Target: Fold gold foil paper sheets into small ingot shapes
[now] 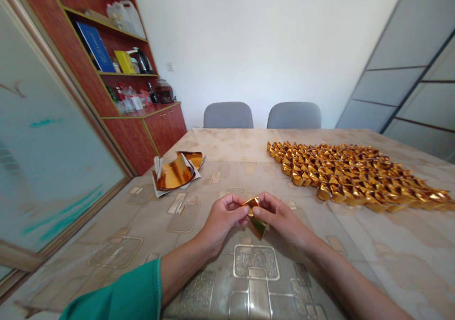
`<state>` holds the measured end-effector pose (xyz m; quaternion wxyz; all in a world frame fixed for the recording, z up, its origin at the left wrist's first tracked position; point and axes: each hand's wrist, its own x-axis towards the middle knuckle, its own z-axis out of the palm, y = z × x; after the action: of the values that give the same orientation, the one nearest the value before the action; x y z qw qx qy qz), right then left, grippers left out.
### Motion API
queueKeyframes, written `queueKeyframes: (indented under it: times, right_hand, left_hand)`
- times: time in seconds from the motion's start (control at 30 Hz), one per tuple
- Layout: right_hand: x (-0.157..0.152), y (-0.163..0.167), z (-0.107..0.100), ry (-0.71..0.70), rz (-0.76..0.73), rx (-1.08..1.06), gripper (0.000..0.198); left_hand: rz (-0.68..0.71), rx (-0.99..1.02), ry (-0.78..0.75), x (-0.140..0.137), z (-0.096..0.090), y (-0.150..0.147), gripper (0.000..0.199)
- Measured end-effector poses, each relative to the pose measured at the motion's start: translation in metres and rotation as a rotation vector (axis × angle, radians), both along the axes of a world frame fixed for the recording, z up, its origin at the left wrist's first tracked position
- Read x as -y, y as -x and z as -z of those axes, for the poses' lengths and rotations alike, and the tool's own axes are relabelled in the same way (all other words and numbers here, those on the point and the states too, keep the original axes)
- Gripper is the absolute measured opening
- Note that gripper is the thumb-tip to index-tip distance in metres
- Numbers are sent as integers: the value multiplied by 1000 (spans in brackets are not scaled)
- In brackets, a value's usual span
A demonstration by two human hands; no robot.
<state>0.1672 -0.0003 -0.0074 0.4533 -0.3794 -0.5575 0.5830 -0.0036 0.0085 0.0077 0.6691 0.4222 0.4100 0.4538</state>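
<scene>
Between my two hands, above the middle of the table, is a partly folded piece of gold foil paper (pixel 259 226). One pointed corner of it hangs down toward me. My left hand (pixel 229 213) pinches its left side with thumb and fingers. On the other side, my right hand (pixel 275 212) grips it the same way, the thumbs close together. To the left lies a loose stack of curled gold foil sheets (pixel 176 173) with white paper edges. Many folded gold foil pieces (pixel 341 173), shaped like small ingots, stand in tight rows at the right.
A patterned cover lies over the table (pixel 199 253). Two grey chairs (pixel 228 115) stand at its far side, before a white wall. At the left are a red-brown shelf cabinet (pixel 131 140) and a frosted glass door (pixel 46 135). A grey cabinet (pixel 394 59) stands at the right.
</scene>
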Motion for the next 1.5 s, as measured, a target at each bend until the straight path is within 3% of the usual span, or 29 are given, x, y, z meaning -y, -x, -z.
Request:
queueKeyframes:
  times: [0.17, 0.37, 0.6, 0.7, 0.8, 0.97, 1.07, 1.23, 1.5]
  right_hand:
    - [-4, 0, 1, -17, 38, 11, 34]
    - [-4, -3, -2, -30, 28, -12, 30]
    - [-4, -6, -4, 46, 37, -27, 29]
    - [-4, -8, -8, -29, 86, 7, 23]
    - [-4, -14, -13, -59, 42, 44, 13]
    - [-2, -23, -13, -197, -85, 55, 36]
    - [0, -21, -12, -334, -69, 207, 33]
    - [0, -21, -14, -518, -78, 350, 11]
    - [-4, -28, -13, -703, -146, 492, 18]
  left_hand:
    - [-91, 8, 24, -3, 2, 1, 32]
    - [-31, 34, 51, -2, 4, 1, 38]
    - [-74, 43, 4, -6, 7, 2, 41]
    - [-62, 52, 17, -7, 7, 4, 39]
    - [-54, 105, 70, -11, 4, 8, 36]
    - [-71, 194, 225, -17, 0, 13, 28]
    - [-6, 199, 287, -15, -1, 13, 27]
    - [65, 147, 274, -8, 0, 11, 28]
    - [55, 104, 271, -8, 1, 9, 25]
